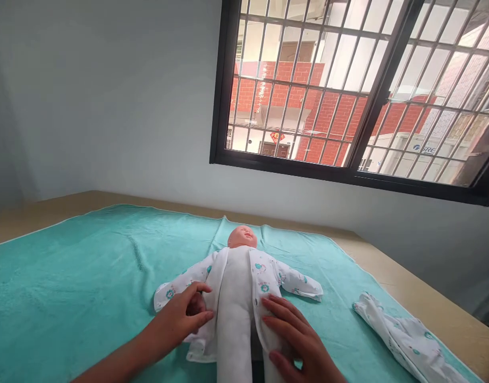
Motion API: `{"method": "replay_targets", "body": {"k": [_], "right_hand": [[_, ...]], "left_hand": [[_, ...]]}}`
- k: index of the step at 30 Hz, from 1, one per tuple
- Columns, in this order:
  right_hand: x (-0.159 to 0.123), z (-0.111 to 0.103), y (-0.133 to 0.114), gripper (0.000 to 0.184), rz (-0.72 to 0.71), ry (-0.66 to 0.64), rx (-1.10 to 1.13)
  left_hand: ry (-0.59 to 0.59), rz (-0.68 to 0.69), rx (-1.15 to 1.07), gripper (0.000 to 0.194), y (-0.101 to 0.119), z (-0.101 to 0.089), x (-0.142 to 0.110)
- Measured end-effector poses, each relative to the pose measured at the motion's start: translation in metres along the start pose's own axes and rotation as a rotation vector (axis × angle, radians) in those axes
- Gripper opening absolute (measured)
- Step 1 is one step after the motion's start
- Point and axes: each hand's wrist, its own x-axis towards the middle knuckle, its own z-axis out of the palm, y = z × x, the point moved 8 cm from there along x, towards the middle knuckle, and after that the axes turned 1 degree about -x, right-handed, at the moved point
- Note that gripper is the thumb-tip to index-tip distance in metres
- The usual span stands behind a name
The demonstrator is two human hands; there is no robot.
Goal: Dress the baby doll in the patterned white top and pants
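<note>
A baby doll [235,298] with a white cloth body lies on its back, head away from me. It wears a white baby jacket [264,271] with green and pink prints; both sleeves are spread and the front hangs open. My left hand [191,311] is at the left front panel, thumb and forefinger apart, the other fingers curled. Over the right panel lies my right hand [296,332], its fingers stretched out and touching the cloth near the edge. The doll's lower legs run out of the picture at the bottom.
A turquoise blanket [89,276] covers much of the wooden surface [423,276]. White printed baby trousers [407,338], or a similar folded garment, lie at the right. Beyond stand a grey wall [120,106] and a barred window [292,157] with a dark frame.
</note>
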Motion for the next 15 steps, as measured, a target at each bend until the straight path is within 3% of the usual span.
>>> {"method": "replay_targets", "body": {"k": [2,5,8,10,15], "right_hand": [[0.000,0.003,0.005,0.037,0.126,-0.025,0.101],[-0.001,0.007,0.004,0.030,0.189,-0.058,0.100],[0.000,0.005,-0.002,0.024,0.122,-0.024,-0.041],[0.000,0.004,-0.007,0.020,0.039,0.004,-0.128],[-0.003,-0.001,-0.010,0.018,-0.033,0.050,-0.152]], "left_hand": [[-0.037,-0.018,-0.150,0.043,0.000,0.006,-0.001],[0.050,0.039,0.079,0.032,0.008,-0.003,-0.002],[0.170,0.038,0.487,0.027,0.013,-0.018,-0.003],[0.184,-0.004,0.648,0.028,0.012,-0.022,-0.003],[0.112,-0.036,0.637,0.030,0.008,-0.013,-0.003]]}}
